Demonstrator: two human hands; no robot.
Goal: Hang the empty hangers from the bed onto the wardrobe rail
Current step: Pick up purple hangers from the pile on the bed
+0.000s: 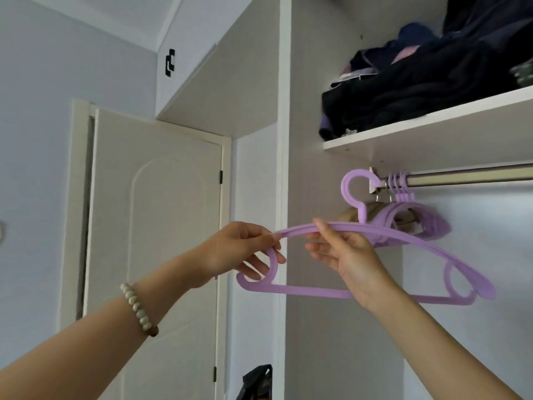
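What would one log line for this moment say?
left hand, right hand: hold purple hanger | hook: beside rail, not on | hung hangers: on rail

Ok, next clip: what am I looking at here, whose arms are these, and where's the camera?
No machine here: the grips are a person's bare hands, filmed by one camera worn on their head, so the arms reach in from below. The left hand, with a bead bracelet, pinches one end of a lilac hanger; the right hand holds its top arm. Its hook sits just left of the wardrobe rail, not over it. Several matching hangers already hang there. Dark clothes are piled on the shelf above.
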